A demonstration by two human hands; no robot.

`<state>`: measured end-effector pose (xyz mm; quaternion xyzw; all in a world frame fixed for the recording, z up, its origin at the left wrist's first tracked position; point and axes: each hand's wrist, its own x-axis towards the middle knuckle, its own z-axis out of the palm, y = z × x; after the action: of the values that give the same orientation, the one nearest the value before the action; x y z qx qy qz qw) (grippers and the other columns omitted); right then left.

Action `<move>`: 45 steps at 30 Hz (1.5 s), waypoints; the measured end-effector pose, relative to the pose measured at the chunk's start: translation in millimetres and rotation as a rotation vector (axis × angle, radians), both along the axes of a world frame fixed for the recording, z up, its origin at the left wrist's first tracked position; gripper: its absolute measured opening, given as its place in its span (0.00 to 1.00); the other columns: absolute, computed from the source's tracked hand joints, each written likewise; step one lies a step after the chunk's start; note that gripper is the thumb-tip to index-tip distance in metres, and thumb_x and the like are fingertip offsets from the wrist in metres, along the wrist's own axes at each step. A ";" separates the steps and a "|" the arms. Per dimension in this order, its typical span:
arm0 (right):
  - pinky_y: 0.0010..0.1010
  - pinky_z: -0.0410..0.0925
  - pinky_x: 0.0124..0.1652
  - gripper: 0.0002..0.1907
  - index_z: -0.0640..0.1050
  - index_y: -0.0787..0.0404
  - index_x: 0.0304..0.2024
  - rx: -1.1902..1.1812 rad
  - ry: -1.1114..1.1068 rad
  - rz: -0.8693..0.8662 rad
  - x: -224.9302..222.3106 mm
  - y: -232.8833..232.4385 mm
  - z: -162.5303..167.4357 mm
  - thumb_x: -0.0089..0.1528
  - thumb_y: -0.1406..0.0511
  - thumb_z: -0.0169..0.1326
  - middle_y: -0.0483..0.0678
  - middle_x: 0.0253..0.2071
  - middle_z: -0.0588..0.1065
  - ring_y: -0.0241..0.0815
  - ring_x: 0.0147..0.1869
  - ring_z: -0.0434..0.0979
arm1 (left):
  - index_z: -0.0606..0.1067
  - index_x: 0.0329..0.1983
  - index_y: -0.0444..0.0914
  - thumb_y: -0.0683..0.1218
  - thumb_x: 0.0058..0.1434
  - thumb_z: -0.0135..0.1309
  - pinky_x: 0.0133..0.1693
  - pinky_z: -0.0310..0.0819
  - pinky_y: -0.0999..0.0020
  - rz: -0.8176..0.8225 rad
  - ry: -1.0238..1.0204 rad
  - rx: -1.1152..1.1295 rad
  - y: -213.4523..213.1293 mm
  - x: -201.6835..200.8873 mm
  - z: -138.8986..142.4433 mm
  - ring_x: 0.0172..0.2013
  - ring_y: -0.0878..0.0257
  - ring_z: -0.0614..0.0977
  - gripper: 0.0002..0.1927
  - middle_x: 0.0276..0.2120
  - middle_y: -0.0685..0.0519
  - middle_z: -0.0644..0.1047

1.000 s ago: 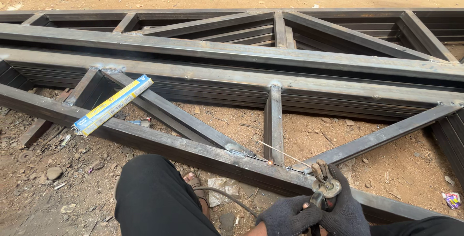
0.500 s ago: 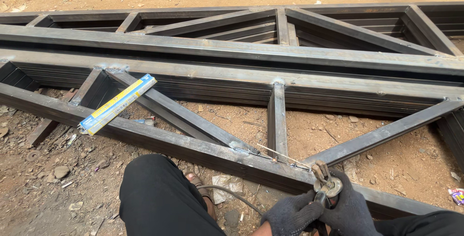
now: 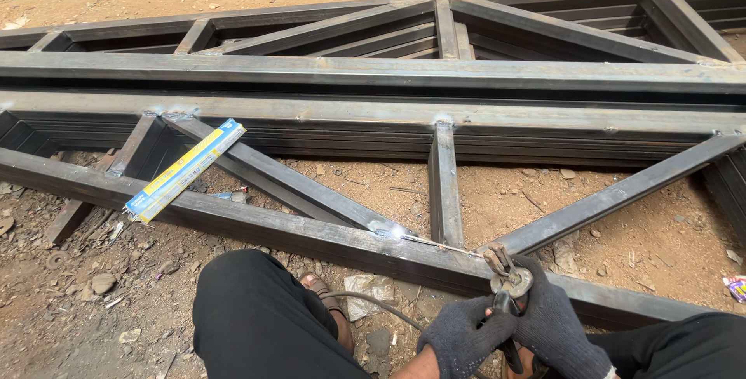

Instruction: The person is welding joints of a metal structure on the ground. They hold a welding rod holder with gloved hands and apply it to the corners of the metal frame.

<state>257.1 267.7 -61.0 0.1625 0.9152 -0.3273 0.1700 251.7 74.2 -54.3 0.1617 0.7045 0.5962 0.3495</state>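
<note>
Outdoor welding yard — steel trusses [image 3: 435,123], bare dirt ground [image 3: 544,200]

Left hand [image 3: 464,338]: dark knit glove, low centre of view, fingers curled tight, knuckles up, bare wrist showing at bottom edge. Right hand [image 3: 553,318]: same glove, just beside left and touching it, fingers wrapped closed, white cuff edge at wrist. Both hands pressed together in shared grip. Left knee [image 3: 256,309]: bent, black trousers. Foot beside it, partly hidden.
</note>
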 end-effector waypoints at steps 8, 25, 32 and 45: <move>0.37 0.77 0.39 0.51 0.65 0.57 0.60 -0.068 0.368 0.065 1.3 -6.2 18.2 0.40 0.48 0.74 0.50 0.34 0.83 0.47 0.38 0.87 | 0.80 0.55 0.42 0.62 0.63 0.56 0.44 0.78 0.63 0.027 0.117 -0.073 -2.0 -3.6 23.6 0.41 0.57 0.86 0.25 0.40 0.47 0.84; 0.38 0.77 0.46 0.53 0.69 0.56 0.58 -0.004 0.232 0.108 -6.8 0.8 -12.1 0.38 0.42 0.75 0.52 0.38 0.82 0.47 0.42 0.87 | 0.78 0.51 0.39 0.64 0.64 0.53 0.43 0.80 0.61 -0.031 0.097 -0.127 2.7 -12.7 -17.1 0.40 0.55 0.87 0.26 0.37 0.47 0.84; 0.38 0.77 0.46 0.50 0.70 0.56 0.56 -0.036 0.251 0.107 -7.1 -0.7 -6.4 0.39 0.44 0.75 0.52 0.38 0.83 0.47 0.43 0.87 | 0.79 0.50 0.39 0.63 0.64 0.53 0.42 0.79 0.60 -0.005 0.140 -0.128 0.3 -10.9 -10.2 0.40 0.54 0.87 0.25 0.37 0.46 0.84; 0.39 0.76 0.44 0.50 0.69 0.56 0.58 -0.001 0.256 0.106 -6.9 -2.5 -6.5 0.38 0.47 0.75 0.52 0.37 0.82 0.49 0.41 0.86 | 0.79 0.50 0.39 0.63 0.63 0.53 0.42 0.79 0.59 0.004 0.143 -0.109 -1.5 -9.9 -10.0 0.41 0.53 0.87 0.25 0.38 0.45 0.84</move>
<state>250.2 265.2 -67.5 0.0707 0.9366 -0.3363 0.0691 241.8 72.7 -64.3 0.1829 0.7592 0.5449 0.3054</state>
